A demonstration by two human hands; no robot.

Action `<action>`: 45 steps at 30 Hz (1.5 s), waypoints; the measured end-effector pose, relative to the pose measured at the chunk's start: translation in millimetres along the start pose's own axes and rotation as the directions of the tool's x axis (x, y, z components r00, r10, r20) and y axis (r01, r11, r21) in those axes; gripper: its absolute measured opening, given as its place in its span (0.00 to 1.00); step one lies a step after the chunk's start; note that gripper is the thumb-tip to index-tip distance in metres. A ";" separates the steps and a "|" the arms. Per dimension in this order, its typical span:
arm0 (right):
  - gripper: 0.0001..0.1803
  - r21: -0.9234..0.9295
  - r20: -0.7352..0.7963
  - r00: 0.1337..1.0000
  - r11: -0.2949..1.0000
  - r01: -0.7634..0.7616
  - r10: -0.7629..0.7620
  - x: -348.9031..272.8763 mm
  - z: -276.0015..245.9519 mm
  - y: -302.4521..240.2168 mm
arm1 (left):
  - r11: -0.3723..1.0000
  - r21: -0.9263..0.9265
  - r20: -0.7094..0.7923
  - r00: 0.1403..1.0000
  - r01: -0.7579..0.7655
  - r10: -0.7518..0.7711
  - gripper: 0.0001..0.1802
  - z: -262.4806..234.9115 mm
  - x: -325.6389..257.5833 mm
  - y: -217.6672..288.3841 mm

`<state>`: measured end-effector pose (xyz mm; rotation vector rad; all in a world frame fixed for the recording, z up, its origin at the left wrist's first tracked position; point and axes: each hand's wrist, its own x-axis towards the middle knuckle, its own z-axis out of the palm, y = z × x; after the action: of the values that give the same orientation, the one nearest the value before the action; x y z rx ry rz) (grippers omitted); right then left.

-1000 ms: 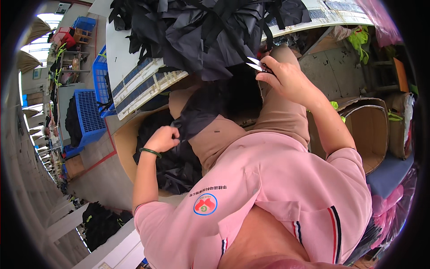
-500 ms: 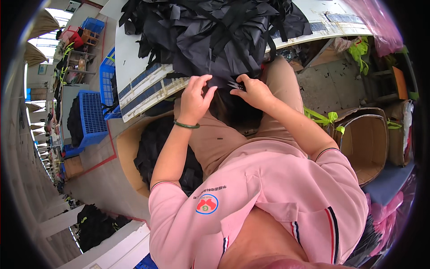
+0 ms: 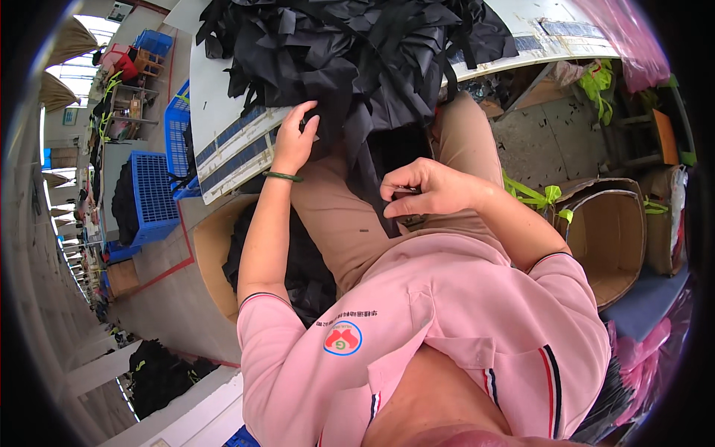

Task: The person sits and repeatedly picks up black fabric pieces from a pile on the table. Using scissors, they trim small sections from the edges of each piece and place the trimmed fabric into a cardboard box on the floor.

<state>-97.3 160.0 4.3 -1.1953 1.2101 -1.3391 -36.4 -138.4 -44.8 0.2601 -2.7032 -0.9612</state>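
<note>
A large heap of black fabric pieces (image 3: pixel 328 52) lies on the white table, with some of it hanging over the near edge. My left hand (image 3: pixel 296 141) is beside the hanging fabric at the table edge, thumb and fingers apart. Over my lap, my right hand (image 3: pixel 428 190) is closed around small dark snips (image 3: pixel 406 191), mostly hidden by the fingers. A black fabric strip (image 3: pixel 361 164) runs down from the heap to just beside that hand; whether the fingers also grip it is hidden.
The worn white table edge (image 3: pixel 231 160) is in front of me. Below my left arm stands a cardboard box (image 3: pixel 212 246) of black fabric. Blue crates (image 3: pixel 155 197) are farther left; an open cardboard box (image 3: pixel 607 238) with yellow-green ties stands right.
My right hand has come down from the heap toward my lap, and a black strip now hangs beside it. My left hand has shifted left, its fingers away from the earlier spot.
</note>
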 end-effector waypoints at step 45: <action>0.11 0.570 -0.709 0.649 0.767 0.295 0.277 7.0 -14.3 -30.2 | 0.417 -0.909 0.078 0.989 0.018 0.126 0.23 30.9 -67.0 135.6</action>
<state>-113.1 156.4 34.3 -0.0619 1.0945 -2.1616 7.0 0.5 6.5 -0.1380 -1.8084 -2.3006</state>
